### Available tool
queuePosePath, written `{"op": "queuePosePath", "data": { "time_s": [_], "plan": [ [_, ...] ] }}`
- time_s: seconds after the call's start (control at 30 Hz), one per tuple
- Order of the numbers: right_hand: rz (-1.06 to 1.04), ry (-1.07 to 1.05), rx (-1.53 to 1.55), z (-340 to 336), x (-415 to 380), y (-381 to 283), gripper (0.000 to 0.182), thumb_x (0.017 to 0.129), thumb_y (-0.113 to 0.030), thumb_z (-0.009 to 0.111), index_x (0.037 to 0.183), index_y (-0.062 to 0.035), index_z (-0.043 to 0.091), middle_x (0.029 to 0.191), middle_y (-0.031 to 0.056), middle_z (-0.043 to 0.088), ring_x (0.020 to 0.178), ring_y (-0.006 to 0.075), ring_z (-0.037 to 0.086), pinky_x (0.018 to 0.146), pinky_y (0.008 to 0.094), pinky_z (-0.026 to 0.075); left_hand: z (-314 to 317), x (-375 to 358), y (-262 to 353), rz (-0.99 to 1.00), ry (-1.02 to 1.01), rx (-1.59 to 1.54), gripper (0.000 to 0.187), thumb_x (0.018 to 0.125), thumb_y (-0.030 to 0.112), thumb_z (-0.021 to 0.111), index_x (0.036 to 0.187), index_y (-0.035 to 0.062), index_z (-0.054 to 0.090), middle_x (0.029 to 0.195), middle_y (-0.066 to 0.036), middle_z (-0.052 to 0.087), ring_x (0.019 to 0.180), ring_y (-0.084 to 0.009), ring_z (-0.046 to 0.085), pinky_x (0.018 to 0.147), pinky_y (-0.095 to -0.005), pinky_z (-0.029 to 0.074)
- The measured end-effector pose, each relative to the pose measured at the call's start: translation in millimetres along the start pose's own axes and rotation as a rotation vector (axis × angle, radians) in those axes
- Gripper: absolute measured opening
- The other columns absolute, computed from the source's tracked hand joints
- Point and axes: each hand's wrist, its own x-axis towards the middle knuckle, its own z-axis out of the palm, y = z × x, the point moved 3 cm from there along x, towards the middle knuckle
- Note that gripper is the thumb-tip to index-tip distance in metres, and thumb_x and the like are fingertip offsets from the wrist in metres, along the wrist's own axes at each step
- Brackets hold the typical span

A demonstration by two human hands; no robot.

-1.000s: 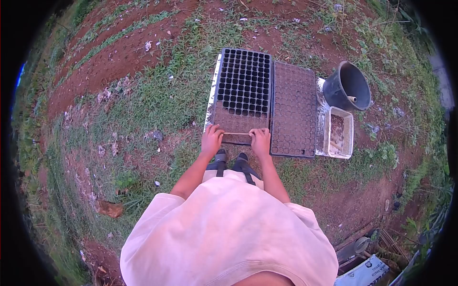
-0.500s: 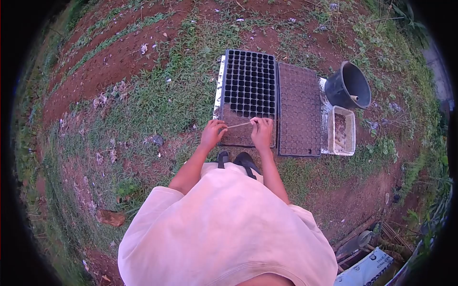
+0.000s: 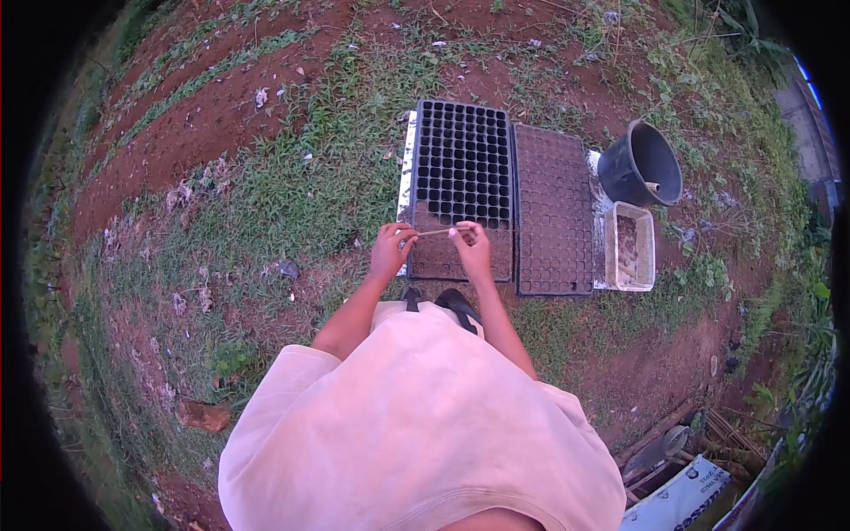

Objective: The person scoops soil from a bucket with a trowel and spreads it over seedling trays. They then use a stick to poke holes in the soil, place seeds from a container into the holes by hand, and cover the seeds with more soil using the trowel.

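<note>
Between my two hands runs a thin brown stick [image 3: 434,233], held level over the near part of a black seedling tray [image 3: 464,159]. My left hand [image 3: 390,250] has its fingers closed on the stick's left end. Toward the other end, my right hand [image 3: 473,248] pinches it between thumb and fingers. Dark soil [image 3: 443,258] covers the tray's near cells, while the far cells show as hollow black squares. Alongside on the right lies a second seedling tray [image 3: 553,203], its cells filled with brown soil.
A black bucket [image 3: 639,168] stands at the right, with a pale handle-like piece inside. Nearer is a cream plastic basket [image 3: 648,248] with some brown material in it. White sheeting [image 3: 408,168] shows beneath the trays. Dark shoes [image 3: 455,303] are just below the trays.
My right hand has shifted slightly left and down along the stick, and more of the stick shows past it. My left hand stays nearly in place. The whole view has tilted slightly.
</note>
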Motion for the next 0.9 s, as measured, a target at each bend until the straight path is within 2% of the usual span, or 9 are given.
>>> {"op": "queuePosePath", "data": {
  "time_s": [0.13, 0.2, 0.23, 0.3, 0.33, 0.4, 0.5, 0.67, 0.9],
  "plan": [
    [0.021, -0.091, 0.076, 10.8, -1.8, 3.1, 0.019, 0.087, -0.012, 0.069, 0.104, -0.0028, 0.065, 0.087, 0.0025, 0.067, 0.078, 0.0081, 0.061, 0.072, 0.0227, 0.047, 2.1, 3.1, 3.4, 0.014, -0.024, -0.060, 0.013, 0.081, 0.015, 0.071, 0.093, 0.0114, 0.072, 0.105, -0.006, 0.064, 0.104, -0.0274, 0.056, 0.090, -0.0381, 0.047],
    [0.055, -0.155, -0.177, 13.7, -1.4, 8.3, 0.013, 0.088, -0.011, 0.067, 0.097, -0.0022, 0.070, 0.088, 0.0032, 0.068, 0.084, 0.0101, 0.064, 0.077, 0.0240, 0.049, 3.8, 2.4, 3.3, 0.060, -0.088, -0.043, 0.019, 0.083, 0.018, 0.069, 0.102, 0.0117, 0.070, 0.107, -0.006, 0.063, 0.105, -0.0285, 0.055, 0.090, -0.0384, 0.047],
    [0.054, -0.159, -0.175, 15.5, -1.3, 13.2, 0.013, 0.088, -0.011, 0.067, 0.097, -0.0022, 0.070, 0.088, 0.0032, 0.068, 0.084, 0.0101, 0.064, 0.077, 0.0240, 0.049, 4.2, 1.9, 2.5, 0.058, -0.085, -0.040, 0.019, 0.083, 0.018, 0.069, 0.102, 0.0117, 0.070, 0.107, -0.006, 0.063, 0.105, -0.0285, 0.055, 0.090, -0.0384, 0.047],
    [-0.032, -0.060, -0.196, 18.0, -0.7, 17.6, 0.017, 0.087, -0.012, 0.066, 0.099, -0.0023, 0.073, 0.090, 0.0059, 0.072, 0.086, 0.0118, 0.066, 0.081, 0.0246, 0.050, 9.0, -0.2, -4.6, 0.019, -0.136, 0.035, 0.028, 0.087, 0.020, 0.065, 0.114, 0.0123, 0.064, 0.115, -0.008, 0.060, 0.111, -0.0302, 0.052, 0.093, -0.0397, 0.046],
    [-0.035, -0.063, -0.195, 18.7, 0.2, 19.2, 0.017, 0.087, -0.012, 0.066, 0.099, -0.0023, 0.073, 0.090, 0.0059, 0.072, 0.086, 0.0118, 0.066, 0.081, 0.0246, 0.050, 11.3, -2.3, -9.9, 0.019, -0.132, 0.037, 0.028, 0.087, 0.020, 0.065, 0.114, 0.0123, 0.064, 0.115, -0.008, 0.060, 0.111, -0.0302, 0.052, 0.093, -0.0397, 0.046],
    [-0.159, 0.007, -0.413, 18.2, 1.7, 15.4, 0.019, 0.086, -0.015, 0.066, 0.100, -0.0050, 0.073, 0.094, 0.0100, 0.073, 0.086, 0.0164, 0.068, 0.083, 0.0268, 0.050, 15.3, -7.6, -17.0, 0.007, -0.194, 0.201, 0.036, 0.090, 0.022, 0.059, 0.124, 0.0133, 0.058, 0.124, -0.009, 0.055, 0.116, -0.0325, 0.049, 0.095, -0.0422, 0.046],
    [-0.243, 0.045, -0.550, 20.5, -0.3, 10.8, 0.019, 0.085, -0.016, 0.066, 0.099, -0.0084, 0.074, 0.094, 0.0114, 0.073, 0.087, 0.0207, 0.068, 0.085, 0.0298, 0.050, 17.0, -10.7, -17.9, 0.025, -0.298, 0.280, 0.038, 0.090, 0.022, 0.056, 0.128, 0.0126, 0.055, 0.129, -0.010, 0.052, 0.118, -0.0345, 0.048, 0.096, -0.0444, 0.046],
    [-0.222, 0.037, -0.582, 26.5, -3.1, 16.8, 0.019, 0.083, -0.016, 0.067, 0.100, -0.0105, 0.074, 0.095, 0.0109, 0.072, 0.090, 0.0244, 0.065, 0.086, 0.0330, 0.048, 14.5, -10.5, -9.0, -0.010, -0.446, 0.393, 0.044, 0.092, 0.023, 0.052, 0.135, 0.0135, 0.049, 0.139, -0.009, 0.044, 0.128, -0.0347, 0.039, 0.100, -0.0469, 0.044],
    [-0.208, 0.040, -0.585, 31.6, -2.5, 18.9, 0.019, 0.084, -0.015, 0.066, 0.101, -0.0109, 0.074, 0.096, 0.0103, 0.072, 0.093, 0.0257, 0.062, 0.088, 0.0345, 0.047, 13.7, -15.8, -13.1, -0.052, -0.490, 0.413, 0.050, 0.090, 0.022, 0.053, 0.139, 0.0181, 0.045, 0.143, -0.008, 0.040, 0.132, -0.0358, 0.035, 0.103, -0.0499, 0.041]
  ]
}}
